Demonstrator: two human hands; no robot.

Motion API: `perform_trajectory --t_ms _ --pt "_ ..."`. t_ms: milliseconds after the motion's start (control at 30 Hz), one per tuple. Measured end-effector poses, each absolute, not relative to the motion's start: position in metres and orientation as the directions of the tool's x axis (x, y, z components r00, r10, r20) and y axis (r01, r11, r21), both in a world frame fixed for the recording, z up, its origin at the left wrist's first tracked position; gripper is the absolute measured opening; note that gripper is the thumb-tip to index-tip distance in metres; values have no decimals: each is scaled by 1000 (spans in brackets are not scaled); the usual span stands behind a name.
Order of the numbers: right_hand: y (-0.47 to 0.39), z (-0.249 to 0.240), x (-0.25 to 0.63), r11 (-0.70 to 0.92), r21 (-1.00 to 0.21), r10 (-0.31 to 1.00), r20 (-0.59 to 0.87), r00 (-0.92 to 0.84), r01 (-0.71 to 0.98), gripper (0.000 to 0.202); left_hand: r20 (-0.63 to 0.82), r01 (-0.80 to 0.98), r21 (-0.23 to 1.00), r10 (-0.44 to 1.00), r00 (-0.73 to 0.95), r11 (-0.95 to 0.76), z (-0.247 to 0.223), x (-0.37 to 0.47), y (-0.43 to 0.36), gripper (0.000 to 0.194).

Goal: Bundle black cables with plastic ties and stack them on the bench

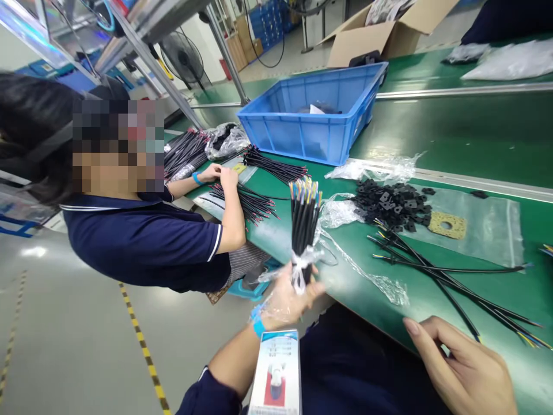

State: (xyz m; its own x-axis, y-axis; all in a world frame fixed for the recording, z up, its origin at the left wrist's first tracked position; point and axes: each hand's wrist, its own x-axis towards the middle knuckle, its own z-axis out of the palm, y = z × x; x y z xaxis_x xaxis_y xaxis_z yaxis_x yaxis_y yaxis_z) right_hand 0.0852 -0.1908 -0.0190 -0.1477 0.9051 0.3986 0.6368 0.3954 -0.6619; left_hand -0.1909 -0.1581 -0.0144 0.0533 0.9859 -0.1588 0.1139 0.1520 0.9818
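Note:
My left hand (287,300) is wrapped around a bundle of black cables (305,225), held upright above the table's front edge. Stripped, coloured wire ends show at its top, and a white plastic strip (301,262) is knotted around its lower part. Clear plastic film clings to the back of this hand. Low on the right, my right hand (470,369) hovers at the table edge with loosely bent fingers, nothing seen in it. Nearest to it are several loose black cables (440,276) lying crosswise. Beyond them sits a heap of small black flat parts (386,204).
A blue plastic bin (302,132) stands behind the cables on the green table (458,138). A clear bag (492,225) lies under a yellow pad (448,225). To the left, a co-worker (142,248) handles cables (246,204). A cardboard box (363,43) is at the back.

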Motion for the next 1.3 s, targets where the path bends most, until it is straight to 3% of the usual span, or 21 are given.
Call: perform_trajectory --t_ms 100,200,333,433,533,633,733,800,900,1000,1067,1167,1300 --pt "-194 -24 89 390 -676 906 403 -129 626 38 65 395 918 995 -77 -30 9 -217 -115 58" --pt "-197 -29 90 415 -680 896 420 -143 605 38 282 710 687 957 -67 -153 5 -229 -72 62" --pt "-204 -28 97 441 -650 867 488 -105 619 40 194 962 272 981 -19 -35 -15 -229 -49 60" --pt "-205 -27 114 437 -575 833 549 -70 692 39 369 992 83 928 57 -94 -16 -217 -62 60" --pt "-196 -32 137 396 -447 797 601 -59 802 32 524 907 54 785 331 -418 -8 -187 -78 61" --pt "-171 -42 151 339 -256 786 606 -123 905 31 463 706 39 639 614 -707 0 -139 -76 65" --pt "-138 -48 149 257 -133 869 465 -169 957 40 365 551 15 518 774 -834 6 -90 -62 66" --pt "-117 -47 141 224 -102 909 380 -170 969 43 406 481 24 448 796 -876 11 -69 -56 58" --pt "-97 -40 128 196 -87 944 287 -164 977 20 649 415 103 377 661 -904 15 -60 -58 42" --pt "-92 -32 121 167 -103 963 231 -140 980 21 773 351 190 360 522 -917 7 -71 -69 19" --pt "-94 -30 123 166 -136 966 220 -134 977 20 708 308 209 361 607 -928 -5 -80 -76 13" --pt "-96 -28 133 210 -212 958 240 -158 954 21 517 298 223 372 771 -928 -26 -92 -80 26" --pt "-96 -19 147 285 -310 931 313 -185 907 24 407 433 231 491 770 -871 -37 -104 -74 29"
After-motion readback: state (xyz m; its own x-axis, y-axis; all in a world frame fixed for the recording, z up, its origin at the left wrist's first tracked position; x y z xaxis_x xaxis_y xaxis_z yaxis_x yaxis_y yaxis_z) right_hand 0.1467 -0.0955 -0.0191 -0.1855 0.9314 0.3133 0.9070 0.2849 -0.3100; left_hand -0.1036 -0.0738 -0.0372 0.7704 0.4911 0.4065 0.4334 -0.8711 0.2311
